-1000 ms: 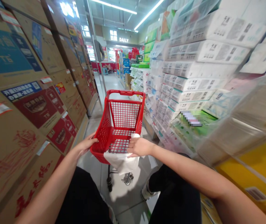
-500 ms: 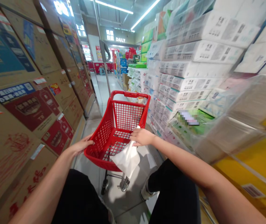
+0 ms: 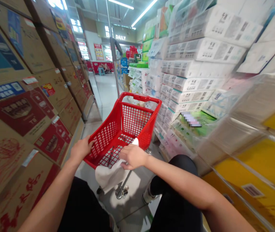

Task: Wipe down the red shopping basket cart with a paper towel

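Observation:
A red plastic shopping cart basket [image 3: 107,122] with grid walls stands tilted between my legs, on a wheeled metal frame. My left hand [image 3: 81,150] grips its left rim, fingers curled over the edge. My right hand [image 3: 134,156] is closed around a white cloth [image 3: 110,178]. The cloth hangs over the near rim of the basket, and a small end of it sticks up above my fingers. Through the holes in the basket's bottom I see the floor. Part of the near rim is hidden behind the cloth and my right hand.
Stacked cardboard cartons [image 3: 21,109] line the left side. White tissue packs [image 3: 190,83] are piled high on the right, with yellow packs [image 3: 251,161] nearer to me. A metal pole [image 3: 115,67] with a grey handle rises beyond the cart. A caster wheel [image 3: 121,192] sits below the cloth.
My right hand has moved left and nearer to me with the cloth, which now lies across the near rim. The basket has turned slightly, and my left hand still holds its rim.

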Demonstrator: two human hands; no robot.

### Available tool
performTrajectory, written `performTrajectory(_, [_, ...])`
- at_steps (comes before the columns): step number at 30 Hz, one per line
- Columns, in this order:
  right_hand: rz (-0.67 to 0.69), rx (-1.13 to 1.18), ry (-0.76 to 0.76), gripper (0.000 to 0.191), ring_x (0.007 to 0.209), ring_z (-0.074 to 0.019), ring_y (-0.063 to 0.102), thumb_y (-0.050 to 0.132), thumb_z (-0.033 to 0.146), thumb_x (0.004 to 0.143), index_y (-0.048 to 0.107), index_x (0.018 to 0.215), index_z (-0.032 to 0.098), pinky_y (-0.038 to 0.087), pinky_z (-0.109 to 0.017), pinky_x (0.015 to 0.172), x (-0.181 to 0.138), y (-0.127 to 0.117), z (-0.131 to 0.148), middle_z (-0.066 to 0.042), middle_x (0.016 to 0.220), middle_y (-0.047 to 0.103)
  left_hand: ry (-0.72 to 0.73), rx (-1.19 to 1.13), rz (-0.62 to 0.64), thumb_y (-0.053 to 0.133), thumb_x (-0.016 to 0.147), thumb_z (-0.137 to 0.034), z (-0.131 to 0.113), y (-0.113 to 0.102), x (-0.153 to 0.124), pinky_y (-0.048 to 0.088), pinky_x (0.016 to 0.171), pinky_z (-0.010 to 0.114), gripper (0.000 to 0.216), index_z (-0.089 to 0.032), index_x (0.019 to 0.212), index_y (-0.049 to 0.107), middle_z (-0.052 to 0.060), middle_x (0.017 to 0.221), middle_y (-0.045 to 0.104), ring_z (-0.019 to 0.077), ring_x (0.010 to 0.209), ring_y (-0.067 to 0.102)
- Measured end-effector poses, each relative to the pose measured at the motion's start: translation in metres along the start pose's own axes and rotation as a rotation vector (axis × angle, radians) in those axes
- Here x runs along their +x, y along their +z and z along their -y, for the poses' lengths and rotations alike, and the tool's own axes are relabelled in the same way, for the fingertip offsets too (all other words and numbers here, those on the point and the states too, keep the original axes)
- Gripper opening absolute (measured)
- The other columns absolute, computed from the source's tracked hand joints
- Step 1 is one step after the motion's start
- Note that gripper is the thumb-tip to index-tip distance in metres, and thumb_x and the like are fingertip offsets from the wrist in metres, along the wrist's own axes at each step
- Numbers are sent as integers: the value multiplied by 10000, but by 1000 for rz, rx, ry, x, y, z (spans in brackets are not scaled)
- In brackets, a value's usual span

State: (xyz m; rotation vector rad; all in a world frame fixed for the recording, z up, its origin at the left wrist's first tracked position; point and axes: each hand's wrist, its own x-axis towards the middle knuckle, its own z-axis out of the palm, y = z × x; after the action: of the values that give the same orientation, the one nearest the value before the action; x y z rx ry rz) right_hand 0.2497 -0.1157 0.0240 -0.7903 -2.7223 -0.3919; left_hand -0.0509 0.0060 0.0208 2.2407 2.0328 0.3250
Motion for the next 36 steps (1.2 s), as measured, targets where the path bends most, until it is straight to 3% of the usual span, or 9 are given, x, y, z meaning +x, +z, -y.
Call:
performTrajectory(8, [59,-117,119,150,763,-206,493,470,286,832,582,849,188,342,-337,746,-37,-16,-87,-68,820,622,174,-35,31,426,935,-411,12,-3,8,489,872,338,394,-200,1204,621,126,1055,734,282,1032,679])
performTrajectory(11, [47,-143,225,144,753,-211,481,483,282,797,586,819,184,326,-347,741,-46,-16,-95,-79,809,623,168,-25,53,416,944,-401,5,-9,4,482,883,356,397,-199,1220,619,129,1067,729,288,1035,673])
performTrajectory(13, [7,-160,321,142,768,-220,480,498,284,785,590,822,183,322,-356,750,-45,-12,-87,-81,813,625,144,38,14,393,958,-398,-13,-15,-6,474,893,410,432,-178,1263,604,168,1102,715,326,1048,660])
performTrajectory(17, [-48,-167,448,132,784,-230,478,532,285,771,594,828,184,318,-368,753,-33,-1,-60,-81,818,627,152,29,-317,371,974,-402,-88,-15,-48,419,968,491,518,-143,1398,520,242,1354,591,385,1208,571])
performTrajectory(20, [-60,-144,462,143,782,-231,482,532,309,809,598,834,185,317,-373,745,-18,3,-43,-82,825,633,242,-88,-225,282,1004,-449,-141,-7,-85,440,913,404,522,-160,1282,616,224,1222,672,325,1108,645])
performTrajectory(22, [-77,-137,475,162,794,-235,489,521,326,841,599,851,184,317,-376,752,-9,3,-34,-84,832,635,197,-91,-109,284,986,-561,-154,-3,-101,455,799,390,600,-158,1279,620,230,1039,720,326,929,698])
performTrajectory(29, [-34,-128,423,227,831,-241,514,487,365,900,611,909,175,324,-379,782,14,-7,-20,-95,883,649,39,41,-142,278,952,-663,-102,-14,-103,444,708,351,680,-171,1306,587,198,939,724,337,840,699])
performTrajectory(32, [14,-143,428,238,822,-240,524,486,373,907,617,905,174,324,-373,778,14,-11,-28,-93,868,651,4,39,-130,278,945,-675,-78,-15,-99,439,702,345,669,-200,1286,603,174,922,725,329,840,686])
performTrajectory(36, [42,-207,484,221,821,-249,527,504,353,888,623,885,167,321,-381,785,-2,-25,-55,-108,852,654,-22,63,-155,261,957,-646,-54,-9,-94,413,695,334,632,-199,1071,692,156,881,720,307,844,669])
